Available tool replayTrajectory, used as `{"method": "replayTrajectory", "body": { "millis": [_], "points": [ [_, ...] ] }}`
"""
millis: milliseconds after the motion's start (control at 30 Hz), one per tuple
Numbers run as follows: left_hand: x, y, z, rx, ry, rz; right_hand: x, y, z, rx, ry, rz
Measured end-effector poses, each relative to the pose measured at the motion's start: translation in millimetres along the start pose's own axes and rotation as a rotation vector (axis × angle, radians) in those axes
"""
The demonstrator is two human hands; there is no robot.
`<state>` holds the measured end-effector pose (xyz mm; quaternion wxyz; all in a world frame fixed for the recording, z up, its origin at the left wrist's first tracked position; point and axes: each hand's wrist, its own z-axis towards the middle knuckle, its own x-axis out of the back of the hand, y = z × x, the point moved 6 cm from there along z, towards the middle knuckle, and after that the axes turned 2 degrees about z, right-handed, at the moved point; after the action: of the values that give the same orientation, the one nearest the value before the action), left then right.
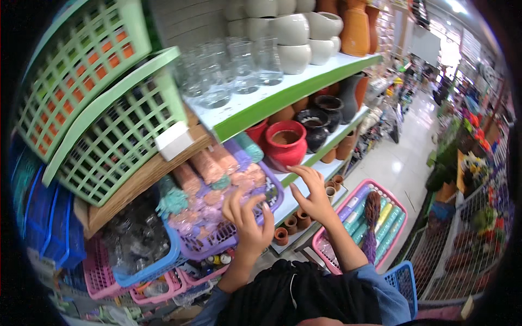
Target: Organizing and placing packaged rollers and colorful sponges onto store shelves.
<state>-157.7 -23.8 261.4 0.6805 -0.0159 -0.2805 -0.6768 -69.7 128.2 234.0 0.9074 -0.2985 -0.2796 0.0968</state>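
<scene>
My left hand [248, 216] is raised with fingers apart and slightly curled, in front of a purple plastic basket [204, 250]. Plastic-wrapped rolls in peach [206, 165], lilac and teal fill that basket. Nothing is in the hand. My right hand [312, 195] is also empty, its fingers spread just below a red glazed pot [286, 144] on the middle shelf. Whether its fingertips touch the shelf's green edge I cannot tell. Black pots [313, 126] stand behind the red one. Small terracotta pots [281, 235] sit on the lowest shelf under my hands.
Glass vases [244, 65] and white ceramic pots [293, 57] crowd the top shelf. Green baskets [118, 134] rest on a wooden board [142, 191] at left. A blue basket [175, 261] holds clear-wrapped goods. To the right, a pink basket [401, 187] of rolls stands beside the tiled aisle [412, 150].
</scene>
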Motion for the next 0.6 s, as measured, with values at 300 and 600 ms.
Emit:
{"method": "replayTrajectory", "body": {
  "millis": [300, 600],
  "points": [
    [-150.2, 71.4, -102.0, -0.199, -0.759, -0.609, 107.2, 93.8, -187.5, -0.609, 0.387, -0.075],
    [-244.8, 57.7, -223.3, -0.155, -1.194, -0.528, 161.0, 97.1, -370.6, -1.086, 0.711, -0.323]
  ]
}}
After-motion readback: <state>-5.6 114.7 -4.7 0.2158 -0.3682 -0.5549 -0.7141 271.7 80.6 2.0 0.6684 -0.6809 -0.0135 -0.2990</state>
